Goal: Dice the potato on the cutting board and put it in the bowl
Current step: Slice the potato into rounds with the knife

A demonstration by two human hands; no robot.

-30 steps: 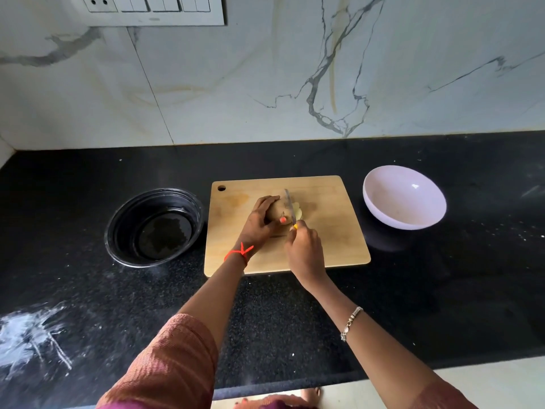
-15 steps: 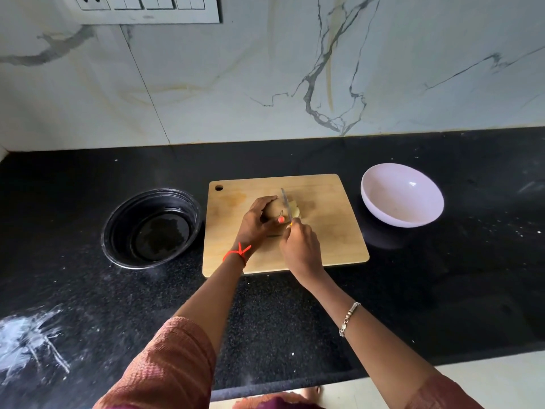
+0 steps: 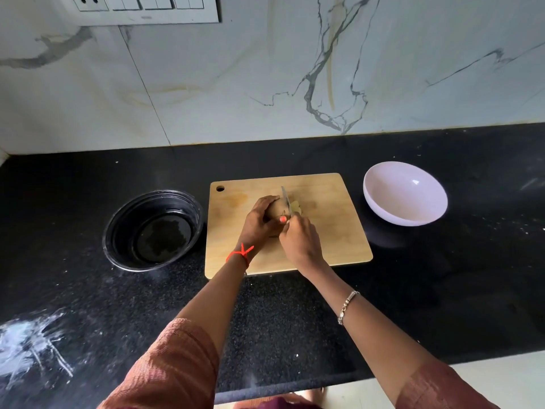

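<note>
A brown potato (image 3: pixel 275 210) lies in the middle of the wooden cutting board (image 3: pixel 333 231). My left hand (image 3: pixel 259 221) is clamped over it from the left. My right hand (image 3: pixel 300 239) grips a knife (image 3: pixel 285 199) whose blade stands edge-down in the potato's right end. Pale cut slices (image 3: pixel 295 206) lie just right of the blade. A white bowl (image 3: pixel 405 193), with nothing in it, sits on the counter to the right of the board.
A black round container (image 3: pixel 153 230) stands left of the board on the black granite counter (image 3: pixel 88 290). White smears mark the counter at the front left. A marble wall with a switch panel (image 3: pixel 141 8) rises behind. The counter's front edge runs below my forearms.
The blade has stayed in the potato with only a slight shift; both hands keep their grip. My head camera has drifted a little.
</note>
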